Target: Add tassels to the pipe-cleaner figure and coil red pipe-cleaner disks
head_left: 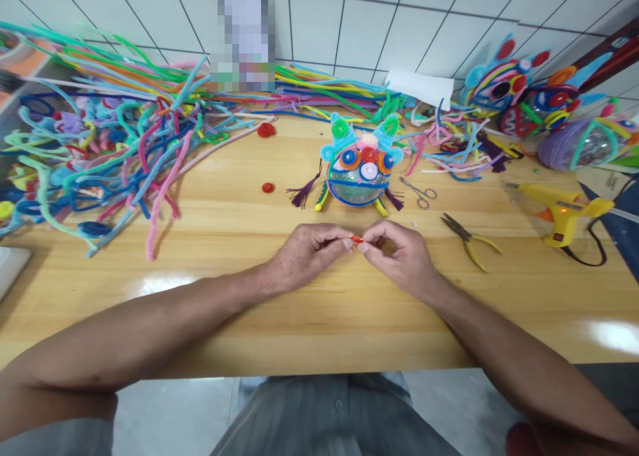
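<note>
A small red piece (357, 239) is pinched between the fingertips of both hands above the table's middle. My left hand (314, 253) holds its left end, and my right hand (402, 253) grips the right end. Just beyond them stands a colourful animal-like figure (360, 166) with a clear round body, green and blue ears, ringed eyes, yellow legs and purple tassels. Two red coils lie left of the figure, a larger one (266, 130) and a smaller one (268, 188).
Tangled pipe cleaners (144, 143) cover the table's left side. To the right lie small scissors (422, 193), pliers (469, 239) and a yellow glue gun (559, 210) with a cord. More decorated figures (499, 86) stand at the back right, near white paper (422, 88).
</note>
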`<state>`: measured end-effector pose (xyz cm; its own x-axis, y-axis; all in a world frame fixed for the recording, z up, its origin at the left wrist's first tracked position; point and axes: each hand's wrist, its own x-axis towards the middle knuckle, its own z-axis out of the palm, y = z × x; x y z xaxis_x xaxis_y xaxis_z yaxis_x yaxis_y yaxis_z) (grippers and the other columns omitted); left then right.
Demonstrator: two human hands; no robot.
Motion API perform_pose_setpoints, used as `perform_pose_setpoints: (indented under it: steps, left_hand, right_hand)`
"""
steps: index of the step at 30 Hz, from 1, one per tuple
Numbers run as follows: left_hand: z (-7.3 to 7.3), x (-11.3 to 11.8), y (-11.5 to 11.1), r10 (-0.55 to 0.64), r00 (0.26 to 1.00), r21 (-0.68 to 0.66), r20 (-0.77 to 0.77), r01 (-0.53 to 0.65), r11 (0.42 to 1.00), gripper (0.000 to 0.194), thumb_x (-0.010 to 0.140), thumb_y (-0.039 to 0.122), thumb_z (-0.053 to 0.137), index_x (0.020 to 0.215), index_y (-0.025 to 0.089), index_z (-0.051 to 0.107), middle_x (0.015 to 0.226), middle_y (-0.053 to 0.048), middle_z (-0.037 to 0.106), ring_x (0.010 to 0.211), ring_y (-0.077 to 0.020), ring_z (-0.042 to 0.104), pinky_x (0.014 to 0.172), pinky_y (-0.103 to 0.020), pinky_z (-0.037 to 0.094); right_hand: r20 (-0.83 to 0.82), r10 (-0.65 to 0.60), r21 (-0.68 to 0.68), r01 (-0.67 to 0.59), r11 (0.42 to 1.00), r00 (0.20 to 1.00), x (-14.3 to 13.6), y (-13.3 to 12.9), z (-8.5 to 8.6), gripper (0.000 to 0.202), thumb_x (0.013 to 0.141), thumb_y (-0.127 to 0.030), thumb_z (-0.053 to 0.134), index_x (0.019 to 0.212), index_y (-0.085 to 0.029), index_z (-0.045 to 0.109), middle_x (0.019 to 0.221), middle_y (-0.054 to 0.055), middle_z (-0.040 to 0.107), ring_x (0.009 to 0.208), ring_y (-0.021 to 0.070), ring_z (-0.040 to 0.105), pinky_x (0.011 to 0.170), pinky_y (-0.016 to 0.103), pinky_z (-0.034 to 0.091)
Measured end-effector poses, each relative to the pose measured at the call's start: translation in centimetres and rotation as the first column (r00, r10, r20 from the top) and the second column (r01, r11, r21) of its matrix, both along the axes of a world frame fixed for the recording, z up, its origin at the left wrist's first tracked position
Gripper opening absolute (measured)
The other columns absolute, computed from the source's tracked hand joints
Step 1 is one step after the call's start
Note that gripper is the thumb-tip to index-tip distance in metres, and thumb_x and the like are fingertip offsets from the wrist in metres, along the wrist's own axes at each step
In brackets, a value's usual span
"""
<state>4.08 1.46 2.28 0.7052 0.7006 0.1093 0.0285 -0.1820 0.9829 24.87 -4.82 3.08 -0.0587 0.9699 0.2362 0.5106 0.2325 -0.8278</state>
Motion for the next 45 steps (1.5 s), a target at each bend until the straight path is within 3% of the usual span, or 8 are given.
perform_pose_setpoints:
  steps: [23,34,45]
  left_hand:
    - [0.1,0.1,0.0,0.016,1.000,0.034,0.003,-0.016,0.999,0.030,0.101,0.040,0.064,0.100,0.014,0.081,0.080,-0.004,0.076,0.065,-0.0105,0.060,0.061,-0.022,0.048]
    - [0.1,-0.1,0.0,0.006,0.999,0.042,-0.031,-0.005,0.999,0.028,0.101,0.035,0.062,0.103,0.014,0.080,0.079,-0.003,0.074,0.064,-0.0105,0.057,0.061,-0.021,0.045]
    - [0.2,-0.2,0.2,-0.035,0.999,-0.085,0.017,0.037,0.996,0.028,0.101,0.033,0.062,0.104,0.013,0.081,0.092,-0.007,0.079,0.068,-0.0107,0.062,0.066,-0.022,0.052]
  right_hand:
    - [-0.009,-0.022,-0.044,0.022,0.999,1.000,-0.1,-0.1,-0.5,0.010,0.089,-0.025,0.067,0.080,-0.022,0.062,0.069,-0.001,0.066,0.062,0.0126,0.059,0.056,0.025,0.045]
    - [0.003,-0.036,0.006,0.036,0.999,0.999,-0.2,-0.2,-0.7,0.009,0.089,-0.021,0.066,0.081,-0.022,0.063,0.070,-0.001,0.068,0.063,0.0127,0.061,0.059,0.026,0.048]
    - [0.001,-0.007,0.061,0.007,0.998,1.000,0.2,-0.2,-1.1,0.009,0.090,-0.018,0.067,0.083,-0.022,0.064,0.071,-0.002,0.066,0.063,0.0118,0.059,0.059,0.024,0.046]
